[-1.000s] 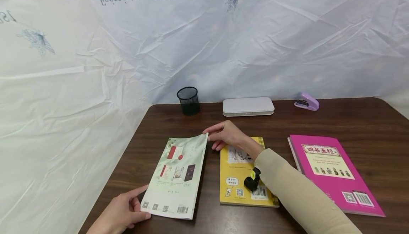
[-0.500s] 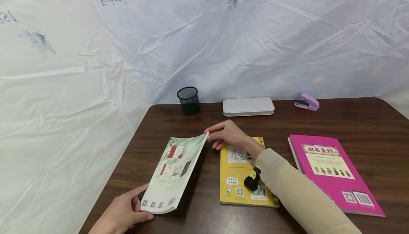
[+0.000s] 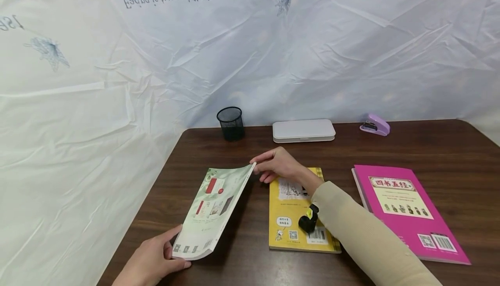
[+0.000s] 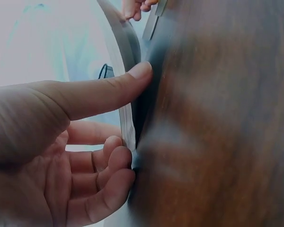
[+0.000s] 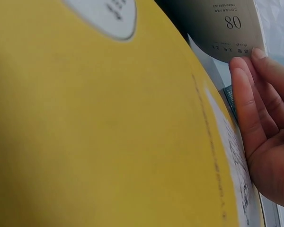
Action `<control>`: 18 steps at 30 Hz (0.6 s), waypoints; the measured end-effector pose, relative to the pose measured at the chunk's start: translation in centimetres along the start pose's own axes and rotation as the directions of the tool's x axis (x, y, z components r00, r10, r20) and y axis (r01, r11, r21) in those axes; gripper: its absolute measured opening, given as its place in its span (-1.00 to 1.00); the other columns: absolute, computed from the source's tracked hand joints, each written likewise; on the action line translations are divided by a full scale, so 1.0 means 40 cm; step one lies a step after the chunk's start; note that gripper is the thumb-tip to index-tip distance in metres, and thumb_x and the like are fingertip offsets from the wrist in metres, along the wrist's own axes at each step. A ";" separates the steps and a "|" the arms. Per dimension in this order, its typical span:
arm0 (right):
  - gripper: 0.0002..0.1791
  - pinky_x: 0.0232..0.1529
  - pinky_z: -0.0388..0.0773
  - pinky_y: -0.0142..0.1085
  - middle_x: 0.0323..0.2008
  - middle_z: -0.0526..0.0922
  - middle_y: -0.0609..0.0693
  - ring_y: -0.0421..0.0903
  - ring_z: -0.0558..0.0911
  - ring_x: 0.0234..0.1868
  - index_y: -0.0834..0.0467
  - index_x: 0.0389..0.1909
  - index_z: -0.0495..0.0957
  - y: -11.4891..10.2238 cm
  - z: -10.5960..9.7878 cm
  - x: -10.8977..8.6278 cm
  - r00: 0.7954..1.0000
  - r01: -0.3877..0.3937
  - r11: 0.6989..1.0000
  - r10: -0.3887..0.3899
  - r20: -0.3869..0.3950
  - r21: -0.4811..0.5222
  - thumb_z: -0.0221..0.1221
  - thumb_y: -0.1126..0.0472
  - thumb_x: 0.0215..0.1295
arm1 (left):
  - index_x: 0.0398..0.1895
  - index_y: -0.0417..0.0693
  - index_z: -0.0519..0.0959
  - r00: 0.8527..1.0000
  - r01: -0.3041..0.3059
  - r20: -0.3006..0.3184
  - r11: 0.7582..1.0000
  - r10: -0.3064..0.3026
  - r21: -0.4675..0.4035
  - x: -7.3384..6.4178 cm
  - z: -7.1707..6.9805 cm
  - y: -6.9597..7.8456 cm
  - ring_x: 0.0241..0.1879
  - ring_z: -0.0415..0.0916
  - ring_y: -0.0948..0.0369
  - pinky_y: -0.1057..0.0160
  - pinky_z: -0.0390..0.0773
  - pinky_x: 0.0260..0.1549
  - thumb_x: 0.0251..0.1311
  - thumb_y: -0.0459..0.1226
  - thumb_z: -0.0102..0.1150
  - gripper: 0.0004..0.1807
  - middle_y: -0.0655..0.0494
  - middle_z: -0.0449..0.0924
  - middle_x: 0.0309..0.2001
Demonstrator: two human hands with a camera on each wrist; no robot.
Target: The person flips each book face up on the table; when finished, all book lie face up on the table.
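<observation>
A pale green magazine (image 3: pixel 211 210) is tilted on the table's left side, its right edge raised and its near edge bowed. The far right corner is pinched between thumb and fingers of my right hand (image 3: pixel 279 163); the right wrist view shows the magazine's underside (image 5: pixel 229 28) with the number 08 and my right hand (image 5: pixel 270 109). At the near left corner my left hand (image 3: pixel 152 253) holds the magazine, thumb along the near edge. In the left wrist view, the left hand (image 4: pixel 90 137) has its fingers against the magazine's edge (image 4: pixel 127 123).
A yellow book (image 3: pixel 291 212) lies under my right forearm, and a pink book (image 3: pixel 410 216) farther right. Along the back stand a black mesh pen cup (image 3: pixel 231 125), a white case (image 3: pixel 304 129) and a purple stapler (image 3: pixel 376 124). White sheeting (image 3: pixel 273 60) hangs behind the table (image 3: pixel 437 147).
The magazine's right side has lifted and its near edge has bent into a curve. My left hand has shifted slightly to the right; my right hand has barely moved.
</observation>
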State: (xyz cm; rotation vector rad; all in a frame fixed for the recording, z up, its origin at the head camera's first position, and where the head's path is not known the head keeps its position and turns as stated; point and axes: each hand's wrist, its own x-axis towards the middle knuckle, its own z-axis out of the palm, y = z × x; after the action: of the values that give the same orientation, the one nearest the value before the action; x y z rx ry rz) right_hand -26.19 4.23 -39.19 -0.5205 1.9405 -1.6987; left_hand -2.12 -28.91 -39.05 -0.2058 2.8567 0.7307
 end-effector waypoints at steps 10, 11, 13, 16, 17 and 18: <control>-0.63 -0.38 0.79 -0.25 -0.28 0.84 0.12 -0.11 0.79 -0.45 0.24 0.17 0.72 0.001 -0.005 0.000 1.000 -0.020 0.999 0.020 -0.005 0.050 0.37 0.33 0.36 | 0.47 -0.32 0.45 0.992 -0.111 0.045 0.991 0.115 -0.076 -0.005 -0.018 -0.024 -0.59 0.23 0.45 0.41 0.28 -0.56 0.05 -0.03 0.62 -0.03 0.24 0.39 -0.48; -0.63 -0.38 0.79 -0.24 -0.28 0.84 0.12 -0.11 0.79 -0.45 0.24 0.17 0.72 0.000 -0.005 0.000 1.000 -0.023 0.998 0.023 -0.006 0.056 0.38 0.33 0.36 | 0.46 -0.33 0.46 0.992 -0.116 0.045 0.990 0.120 -0.082 -0.007 -0.019 -0.026 -0.59 0.23 0.45 0.42 0.29 -0.57 0.07 -0.04 0.61 -0.06 0.24 0.39 -0.48; -0.62 -0.37 0.79 -0.24 -0.29 0.84 0.12 -0.10 0.80 -0.45 0.26 0.18 0.71 -0.001 -0.005 0.001 1.000 -0.026 0.997 0.027 -0.007 0.070 0.39 0.34 0.35 | 0.42 -0.32 0.50 0.991 -0.122 0.037 0.989 0.125 -0.083 -0.009 -0.020 -0.030 -0.59 0.23 0.46 0.42 0.30 -0.58 0.10 -0.05 0.59 -0.12 0.25 0.40 -0.49; -0.61 -0.36 0.79 -0.23 -0.29 0.84 0.11 -0.10 0.80 -0.45 0.27 0.17 0.71 -0.003 -0.006 0.000 1.000 -0.025 0.996 0.025 -0.008 0.083 0.40 0.35 0.33 | 0.36 -0.30 0.57 0.990 -0.140 0.007 0.988 0.141 -0.070 -0.014 -0.021 -0.038 -0.59 0.23 0.47 0.42 0.33 -0.58 0.14 -0.06 0.57 -0.22 0.26 0.40 -0.48; -0.61 -0.36 0.80 -0.23 -0.29 0.84 0.11 -0.10 0.80 -0.44 0.28 0.17 0.71 -0.004 -0.007 0.000 1.000 -0.021 0.996 0.022 -0.007 0.086 0.40 0.35 0.33 | 0.34 -0.28 0.60 0.990 -0.141 -0.004 0.988 0.141 -0.063 -0.016 -0.021 -0.039 -0.59 0.23 0.47 0.42 0.33 -0.58 0.14 -0.06 0.57 -0.25 0.26 0.40 -0.48; -0.61 -0.35 0.80 -0.22 -0.29 0.85 0.11 -0.10 0.80 -0.44 0.28 0.17 0.71 -0.004 -0.008 0.000 1.000 -0.018 0.996 0.018 -0.007 0.088 0.40 0.34 0.33 | 0.32 -0.25 0.62 0.990 -0.138 -0.014 0.989 0.137 -0.057 -0.017 -0.022 -0.040 -0.58 0.24 0.47 0.42 0.34 -0.58 0.15 -0.07 0.56 -0.28 0.26 0.40 -0.48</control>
State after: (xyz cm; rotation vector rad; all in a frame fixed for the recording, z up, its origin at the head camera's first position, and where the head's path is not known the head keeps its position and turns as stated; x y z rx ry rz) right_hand -26.37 4.46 -38.99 -0.4629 1.8611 -1.7678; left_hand -1.29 -30.67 -38.89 -0.0203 2.8837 0.8412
